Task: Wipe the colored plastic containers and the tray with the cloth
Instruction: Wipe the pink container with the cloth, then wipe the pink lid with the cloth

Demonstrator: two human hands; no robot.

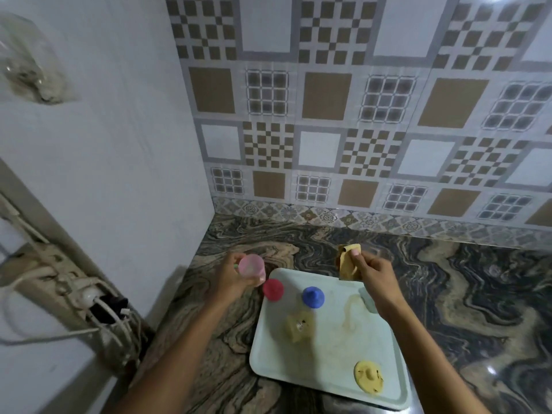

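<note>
The left hand [230, 276] holds a pink cup [251, 265] in its grip; the right hand [373, 273] pinches the cloth [348, 264]; red [273, 289] and blue [312, 296] cups sit on the tray [328, 369].

Only hands and forearms of the person show, all in the lower half of the frame. The left forearm [185, 339] comes in from the lower left and the right forearm [418, 333] from the lower right. Both are bare along their whole visible length, slim, and taper toward the wrists; the wide lens makes them look long and broad at the bottom edge. The left hand [234, 277], left of centre, is bare and a little blurred, so its fingers are hard to make out. The right hand [372, 271], right of centre, is bare too, with a row of knuckles showing and a short, pale thumbnail [355, 252] at its upper end
</note>
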